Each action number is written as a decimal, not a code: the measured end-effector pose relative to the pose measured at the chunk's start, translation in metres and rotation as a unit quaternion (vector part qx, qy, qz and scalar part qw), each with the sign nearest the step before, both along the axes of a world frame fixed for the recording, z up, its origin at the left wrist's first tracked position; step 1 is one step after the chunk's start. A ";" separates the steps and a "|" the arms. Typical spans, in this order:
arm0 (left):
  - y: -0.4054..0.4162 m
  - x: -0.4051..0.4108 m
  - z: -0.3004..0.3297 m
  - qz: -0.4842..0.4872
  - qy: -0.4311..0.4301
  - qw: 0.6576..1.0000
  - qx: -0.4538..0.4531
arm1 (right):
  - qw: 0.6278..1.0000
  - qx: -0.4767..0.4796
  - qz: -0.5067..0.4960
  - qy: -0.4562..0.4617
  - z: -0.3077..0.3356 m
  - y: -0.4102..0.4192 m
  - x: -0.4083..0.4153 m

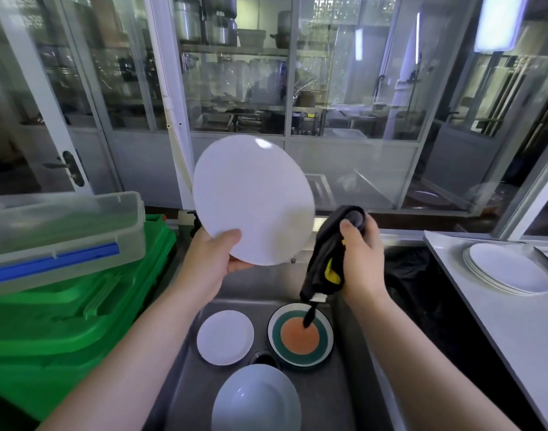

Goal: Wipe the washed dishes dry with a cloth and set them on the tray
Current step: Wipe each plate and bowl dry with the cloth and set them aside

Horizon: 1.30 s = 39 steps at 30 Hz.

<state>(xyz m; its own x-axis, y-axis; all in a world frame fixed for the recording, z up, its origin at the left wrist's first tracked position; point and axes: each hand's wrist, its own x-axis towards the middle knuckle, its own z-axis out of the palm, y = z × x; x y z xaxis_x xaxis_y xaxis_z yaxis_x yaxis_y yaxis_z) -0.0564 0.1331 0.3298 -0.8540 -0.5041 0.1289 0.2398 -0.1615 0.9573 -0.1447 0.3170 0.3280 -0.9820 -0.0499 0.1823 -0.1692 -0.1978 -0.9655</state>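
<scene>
Mid-drying: left hand (215, 259) gripping white plate (254, 200) at frame centre, right hand (361, 259) clutching black cloth (324, 262) beside it. Next, probably: wiping the face.

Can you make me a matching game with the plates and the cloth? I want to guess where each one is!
Things:
1. big white plate
2. dark cloth
3. plate with the orange middle
4. stack of white plates

Places:
A. lying in the sink
B. on the white counter at the right
C. held up in the left hand
D. bunched in the right hand

Pairs: 1-C, 2-D, 3-A, 4-B
</scene>
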 end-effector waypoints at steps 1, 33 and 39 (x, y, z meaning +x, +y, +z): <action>0.003 -0.001 -0.003 0.022 -0.004 0.999 -0.025 | 0.996 0.040 -0.003 0.075 0.001 -0.001 0.005; 0.037 0.010 -0.034 -0.147 -0.002 0.989 0.005 | 0.799 0.332 0.143 0.480 0.007 -0.023 0.042; 0.031 0.010 -0.038 -0.217 0.048 0.973 0.057 | 0.770 0.372 0.070 0.514 0.000 -0.021 0.050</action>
